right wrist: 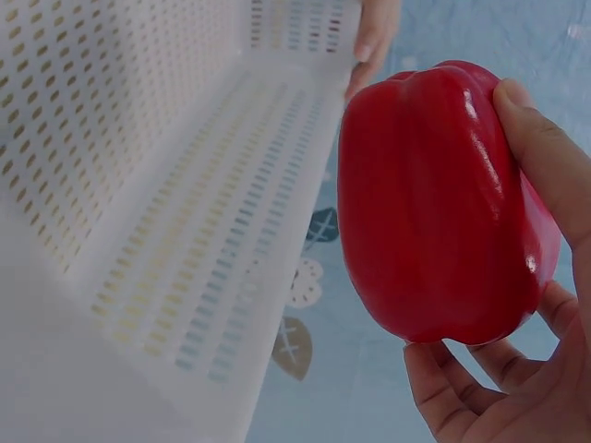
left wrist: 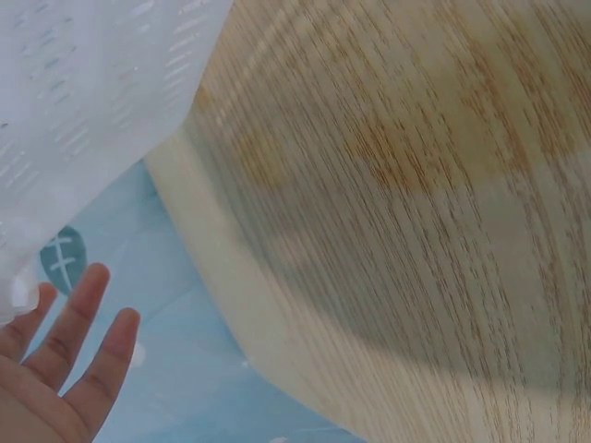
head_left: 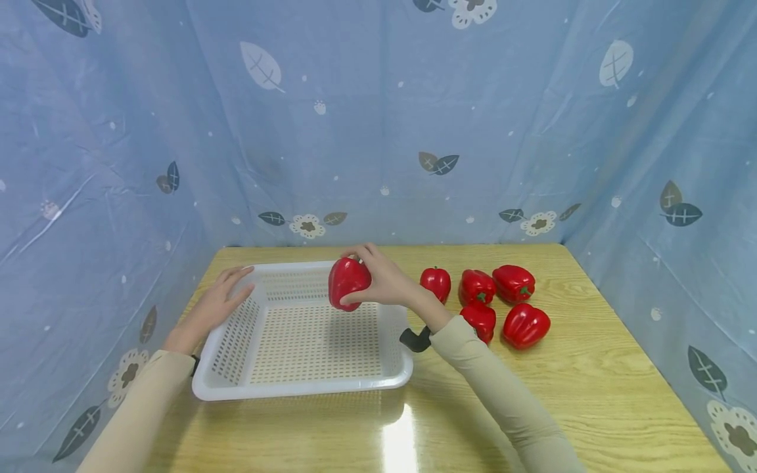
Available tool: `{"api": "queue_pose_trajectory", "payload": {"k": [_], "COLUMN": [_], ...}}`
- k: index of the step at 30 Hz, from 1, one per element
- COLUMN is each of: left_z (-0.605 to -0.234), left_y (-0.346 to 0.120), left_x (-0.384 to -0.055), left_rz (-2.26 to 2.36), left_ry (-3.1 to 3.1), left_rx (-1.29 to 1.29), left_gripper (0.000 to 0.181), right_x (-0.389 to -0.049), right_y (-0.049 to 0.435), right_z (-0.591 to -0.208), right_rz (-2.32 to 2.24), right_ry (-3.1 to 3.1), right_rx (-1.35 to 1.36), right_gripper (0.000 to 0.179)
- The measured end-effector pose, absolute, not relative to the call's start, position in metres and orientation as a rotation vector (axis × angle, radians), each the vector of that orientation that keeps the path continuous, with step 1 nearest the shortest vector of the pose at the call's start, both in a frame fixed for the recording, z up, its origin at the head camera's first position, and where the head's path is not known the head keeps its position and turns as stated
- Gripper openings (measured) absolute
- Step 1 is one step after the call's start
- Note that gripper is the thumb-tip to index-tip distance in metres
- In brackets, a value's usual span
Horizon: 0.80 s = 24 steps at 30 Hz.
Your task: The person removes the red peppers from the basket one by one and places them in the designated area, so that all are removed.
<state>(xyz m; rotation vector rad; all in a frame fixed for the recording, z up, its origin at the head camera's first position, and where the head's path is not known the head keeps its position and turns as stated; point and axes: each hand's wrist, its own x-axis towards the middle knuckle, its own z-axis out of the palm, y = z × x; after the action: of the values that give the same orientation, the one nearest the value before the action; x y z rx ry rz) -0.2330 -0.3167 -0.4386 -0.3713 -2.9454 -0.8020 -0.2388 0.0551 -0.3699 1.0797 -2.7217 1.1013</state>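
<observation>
A red bell pepper [head_left: 347, 284] is held by my right hand [head_left: 381, 277] above the right part of a white perforated plastic basket [head_left: 301, 387]. In the right wrist view the thumb lies along one side of the bell pepper [right wrist: 434, 203] and the fingers are on the other. My left hand [head_left: 221, 301] rests at the basket's left rim, its fingers fairly straight. The left wrist view shows the fingers of the left hand [left wrist: 69, 360] spread beside the basket's wall [left wrist: 111, 101]. Only the basket's perforated floor shows beneath the held pepper.
Several more red bell peppers lie right of the basket, among them one at the back [head_left: 513, 284] and one at the front right [head_left: 526, 326]. The wooden table [head_left: 591, 381] is enclosed by blue patterned cloth [head_left: 378, 131] at the back and sides.
</observation>
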Motion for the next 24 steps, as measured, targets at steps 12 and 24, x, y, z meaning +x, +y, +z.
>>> {"api": "queue_pose_trajectory", "payload": {"k": [12,24], "left_z": [-0.441,-0.442], "left_y": [-0.319,-0.318], "left_x": [-0.236,-0.235], "left_rz": [-0.825,-0.821], "left_ry": [-2.942,-2.929], "left_rx": [-0.382,-0.372], "left_gripper": [0.062,0.060], "right_x": [-0.235,-0.229], "right_y": [0.077,0.103], "right_z": [-0.375,-0.382], "right_rz": [1.087,1.171], "right_ry": [-2.706,-2.688], "right_rx": [1.019,0.931], "right_gripper": [0.077,0.078]}}
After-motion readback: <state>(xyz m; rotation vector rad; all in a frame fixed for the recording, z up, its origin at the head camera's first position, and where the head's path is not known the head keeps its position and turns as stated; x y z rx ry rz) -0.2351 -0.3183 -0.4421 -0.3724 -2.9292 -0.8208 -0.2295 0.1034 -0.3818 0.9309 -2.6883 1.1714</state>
